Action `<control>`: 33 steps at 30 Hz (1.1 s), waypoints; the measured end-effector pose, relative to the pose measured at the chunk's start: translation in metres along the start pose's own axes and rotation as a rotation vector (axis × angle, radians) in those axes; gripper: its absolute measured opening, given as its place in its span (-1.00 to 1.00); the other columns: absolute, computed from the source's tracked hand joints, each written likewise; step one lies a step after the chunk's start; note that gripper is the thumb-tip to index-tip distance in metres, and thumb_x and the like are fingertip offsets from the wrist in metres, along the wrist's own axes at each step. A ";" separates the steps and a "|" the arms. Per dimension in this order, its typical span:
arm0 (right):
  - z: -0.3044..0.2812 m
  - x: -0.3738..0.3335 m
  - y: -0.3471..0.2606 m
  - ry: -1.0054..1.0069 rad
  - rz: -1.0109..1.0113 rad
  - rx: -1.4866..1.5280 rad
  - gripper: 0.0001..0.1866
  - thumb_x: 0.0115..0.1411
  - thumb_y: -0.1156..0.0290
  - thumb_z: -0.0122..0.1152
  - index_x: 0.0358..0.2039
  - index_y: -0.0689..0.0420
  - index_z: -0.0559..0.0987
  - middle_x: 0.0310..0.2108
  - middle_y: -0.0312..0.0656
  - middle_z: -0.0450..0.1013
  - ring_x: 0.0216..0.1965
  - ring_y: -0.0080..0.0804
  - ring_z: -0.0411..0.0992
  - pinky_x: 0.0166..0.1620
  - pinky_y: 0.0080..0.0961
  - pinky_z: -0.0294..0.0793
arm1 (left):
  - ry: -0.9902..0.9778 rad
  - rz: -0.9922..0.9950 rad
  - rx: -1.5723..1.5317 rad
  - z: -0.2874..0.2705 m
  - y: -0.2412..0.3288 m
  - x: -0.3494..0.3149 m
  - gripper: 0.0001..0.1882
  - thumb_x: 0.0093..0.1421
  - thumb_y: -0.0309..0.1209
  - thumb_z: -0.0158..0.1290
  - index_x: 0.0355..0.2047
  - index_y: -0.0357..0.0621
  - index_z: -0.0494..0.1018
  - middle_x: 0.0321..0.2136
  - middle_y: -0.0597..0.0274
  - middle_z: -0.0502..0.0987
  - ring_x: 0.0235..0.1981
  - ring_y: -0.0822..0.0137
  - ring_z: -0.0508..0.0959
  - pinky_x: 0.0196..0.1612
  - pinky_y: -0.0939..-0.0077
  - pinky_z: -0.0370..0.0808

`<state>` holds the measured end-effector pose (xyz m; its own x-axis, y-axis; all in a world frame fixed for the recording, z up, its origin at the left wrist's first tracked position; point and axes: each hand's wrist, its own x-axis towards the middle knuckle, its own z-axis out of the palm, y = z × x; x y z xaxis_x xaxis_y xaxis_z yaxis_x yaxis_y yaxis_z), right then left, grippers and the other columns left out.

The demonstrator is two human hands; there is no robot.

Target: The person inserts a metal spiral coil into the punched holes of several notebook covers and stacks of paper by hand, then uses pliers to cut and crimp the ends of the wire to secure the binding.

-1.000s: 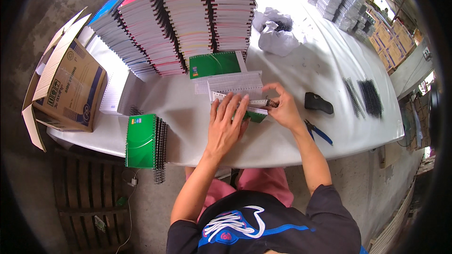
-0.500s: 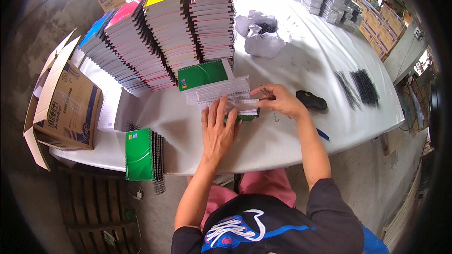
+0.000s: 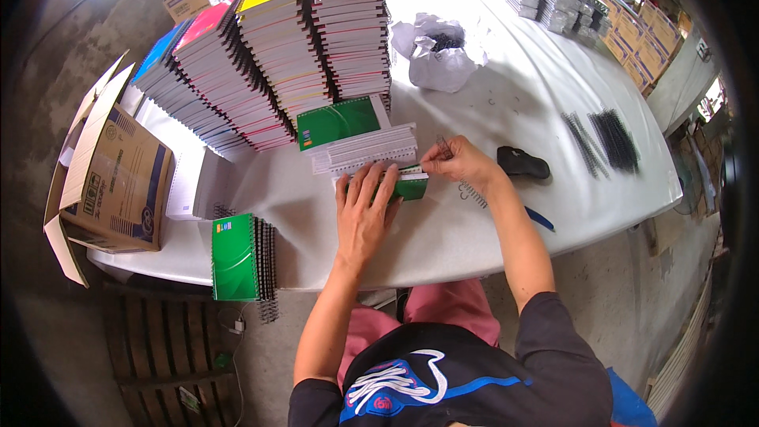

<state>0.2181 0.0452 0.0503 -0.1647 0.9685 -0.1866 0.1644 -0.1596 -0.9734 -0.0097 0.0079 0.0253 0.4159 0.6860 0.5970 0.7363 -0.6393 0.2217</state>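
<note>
My left hand point(image 3: 364, 212) holds a small green-covered notebook point(image 3: 412, 187) at the table's near side, its fingers over the punched upper edge and its thumb on the near side. At the notebook's right end, my right hand point(image 3: 468, 166) pinches a dark wire spiral coil point(image 3: 473, 194); part of the coil trails below the hand. Whether the coil's tip is in the holes is hidden by the fingers. Just behind lie punched white page blocks point(image 3: 371, 152) and another green notebook cover point(image 3: 340, 124).
Tall notebook stacks point(image 3: 352, 39) stand at the back left, beside an open carton point(image 3: 115, 174). Finished-looking green spiral notebooks point(image 3: 234, 259) lie at the front left edge. To the right are a black mouse-shaped object point(image 3: 522, 166), a blue tool point(image 3: 540, 218) and loose coils point(image 3: 613, 141).
The notebook's green cover now shows more beneath my left hand. My right hand has shifted slightly left and nearer the punched edge, and the coil now trails below it.
</note>
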 end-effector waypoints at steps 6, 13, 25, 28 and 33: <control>0.021 0.001 -0.009 0.319 -0.297 -0.497 -0.73 0.01 0.31 0.39 -0.39 0.25 0.59 -0.57 -0.23 0.49 -0.51 -0.50 0.44 -0.36 -0.54 0.43 | 0.070 0.118 0.080 0.007 0.003 -0.009 -0.48 0.00 -0.17 0.20 -0.03 -0.01 0.37 -0.07 0.23 0.40 0.10 0.20 0.34 0.21 -0.12 0.05; 0.027 -0.045 -0.031 0.625 -0.535 -0.604 -0.48 0.09 0.23 0.29 0.09 0.00 0.45 -0.37 -0.14 0.50 -0.39 -0.18 0.48 -0.30 -0.34 0.43 | 0.091 -0.062 0.020 -0.002 0.035 0.003 -0.51 -0.05 0.04 0.21 -0.28 -0.03 0.39 -0.34 0.22 0.34 -0.12 0.18 0.37 0.23 -0.35 -0.21; 0.032 -0.118 -0.007 0.239 -0.514 -0.525 -0.68 -0.02 0.56 0.30 -0.20 0.00 0.66 -0.30 -0.25 0.52 -0.29 -0.35 0.40 -0.22 -0.46 0.42 | 0.263 -0.177 0.069 0.004 0.058 -0.040 -0.44 -0.29 0.15 0.29 -0.43 0.09 0.38 -0.32 0.32 0.36 -0.18 0.25 0.34 0.01 -0.11 0.02; 0.043 -0.117 -0.001 0.312 -0.545 -0.470 -0.63 -0.07 0.62 0.31 -0.20 -0.02 0.67 -0.33 -0.28 0.51 -0.30 -0.36 0.39 -0.23 -0.47 0.42 | 0.369 -0.195 0.084 0.009 0.059 -0.044 -0.43 -0.30 0.15 0.30 -0.45 0.07 0.36 -0.33 0.32 0.36 -0.17 0.25 0.33 -0.04 -0.04 0.04; 0.045 -0.114 0.005 0.363 -0.633 -0.611 -0.59 -0.10 0.67 0.30 -0.22 -0.05 0.68 -0.38 -0.32 0.48 -0.33 -0.40 0.37 -0.27 -0.52 0.43 | 0.252 -0.276 0.107 0.001 0.064 -0.041 -0.41 -0.28 0.18 0.28 -0.45 0.04 0.35 -0.31 0.29 0.35 -0.12 0.18 0.30 0.01 -0.16 0.01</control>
<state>0.1937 -0.0750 0.0608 -0.1021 0.8576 0.5041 0.6454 0.4427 -0.6224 0.0206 -0.0605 0.0143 0.0604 0.7119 0.6997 0.8593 -0.3938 0.3264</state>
